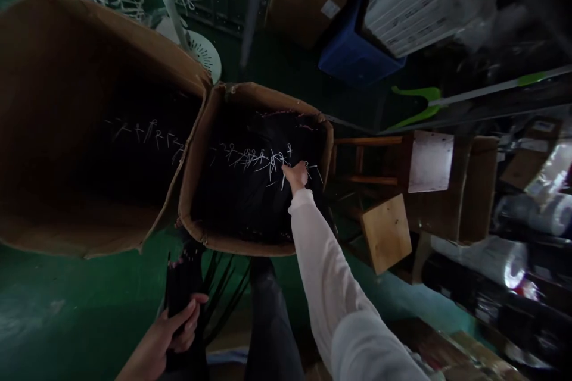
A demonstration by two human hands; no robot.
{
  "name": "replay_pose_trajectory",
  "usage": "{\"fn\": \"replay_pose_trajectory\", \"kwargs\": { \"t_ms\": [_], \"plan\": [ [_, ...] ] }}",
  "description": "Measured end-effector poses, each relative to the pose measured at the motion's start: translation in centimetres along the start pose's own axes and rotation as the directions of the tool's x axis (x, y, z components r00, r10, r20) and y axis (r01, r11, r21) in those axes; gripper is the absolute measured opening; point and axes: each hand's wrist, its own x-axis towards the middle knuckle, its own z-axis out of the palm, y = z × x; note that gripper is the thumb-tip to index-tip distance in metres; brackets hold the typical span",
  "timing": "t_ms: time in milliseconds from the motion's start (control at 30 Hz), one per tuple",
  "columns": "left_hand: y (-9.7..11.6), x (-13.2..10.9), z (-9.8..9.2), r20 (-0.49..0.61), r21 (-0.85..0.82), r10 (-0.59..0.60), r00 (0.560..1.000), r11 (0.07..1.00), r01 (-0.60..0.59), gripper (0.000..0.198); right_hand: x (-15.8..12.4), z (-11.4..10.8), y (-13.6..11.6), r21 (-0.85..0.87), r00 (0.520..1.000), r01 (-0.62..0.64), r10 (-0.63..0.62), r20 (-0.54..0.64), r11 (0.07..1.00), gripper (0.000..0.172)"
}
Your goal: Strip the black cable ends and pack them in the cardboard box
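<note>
Down at the lower left, my left hand (174,333) is closed around a bundle of long black strands (177,286) with small reddish tips. My right hand (297,177) reaches into the right-hand cardboard box (250,244), its fingers closed at a row of thin white ties (254,158). Dark bundles (259,202) fill this box, and the ties lie across them. Exactly what the right fingers grip is hidden. More loose black strands (223,292) hang beside my left hand, below the box.
A larger cardboard box (40,214) with dark contents and white ties adjoins on the left. To the right are a wooden stool (386,232), another stool (431,161) and plastic-wrapped rolls (500,262). Behind stand a blue bin (357,53) and a green-and-white pole (482,89).
</note>
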Motion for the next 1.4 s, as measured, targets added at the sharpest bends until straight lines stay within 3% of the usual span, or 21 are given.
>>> {"fn": "replay_pose_trajectory", "kwargs": {
  "t_ms": [133, 233, 467, 667, 767, 867, 967, 1033, 1133, 1233, 1333, 1400],
  "plan": [
    [0.1, 0.3, 0.2, -0.045, 0.01, 0.022, 0.999, 1.0, -0.021, 0.038, 1.7, -2.6, 2.0, 0.048, 0.997, 0.069, -0.07, 0.011, 0.996, 0.041],
    [0.5, 0.7, 0.6, -0.052, 0.021, 0.028, 0.998, 0.999, -0.027, 0.036, 3.5, -3.4, 2.0, 0.062, 0.993, 0.117, -0.117, 0.001, 0.991, 0.04],
    [0.2, 1.5, 1.7, -0.05, -0.014, 0.021, 0.999, 1.0, -0.022, 0.04, 6.7, -2.0, -0.7, 0.028, 0.997, 0.004, -0.007, 0.082, 1.0, 0.065],
    [-0.4, 1.9, 2.1, 0.001, -0.003, 0.027, 1.0, 1.0, -0.027, 0.043, 5.1, -2.9, -1.6, 0.06, 0.995, -0.05, 0.044, 0.088, 0.997, 0.084],
    [-0.2, 2.1, 2.2, 0.022, -0.015, 0.041, 0.999, 0.999, -0.04, 0.042, 3.2, -3.5, -1.5, 0.127, 0.99, -0.042, 0.024, 0.138, 0.991, 0.06],
    [0.5, 2.3, 2.0, 0.063, -0.008, 0.08, 0.995, 0.997, -0.08, 0.038, 1.0, -4.5, -1.0, 0.32, 0.969, -0.031, -0.051, 0.243, 0.947, 0.036],
    [2.7, 2.9, 2.0, 0.102, 0.041, 0.151, 0.983, 0.987, -0.156, 0.036, -1.8, -6.3, -0.2, 0.58, 0.928, -0.084, -0.149, 0.342, 0.811, 0.033],
    [5.2, 3.5, 2.5, 0.139, 0.101, 0.221, 0.965, 0.966, -0.236, 0.037, -4.4, -8.0, 0.4, 0.66, 0.908, -0.129, -0.18, 0.379, 0.74, 0.034],
    [9.8, 5.0, 4.5, 0.266, 0.212, 0.323, 0.908, 0.9, -0.382, 0.044, -9.6, -11.1, 0.9, 0.665, 0.87, -0.178, -0.2, 0.451, 0.725, 0.034],
    [13.8, 6.8, 7.9, 0.426, 0.333, 0.337, 0.84, 0.805, -0.492, 0.053, -15.5, -14.0, 0.5, 0.671, 0.807, -0.201, -0.268, 0.527, 0.714, 0.03],
    [15.8, 7.9, 10.7, 0.52, 0.46, 0.289, 0.804, 0.699, -0.548, 0.051, -20.2, -15.4, -1.0, 0.727, 0.731, -0.24, -0.373, 0.572, 0.643, 0.029],
    [16.1, 8.1, 11.4, 0.592, 0.493, 0.219, 0.776, 0.663, -0.563, 0.046, -22.1, -15.1, -2.3, 0.784, 0.708, -0.26, -0.44, 0.552, 0.564, 0.032]
  ]
}}
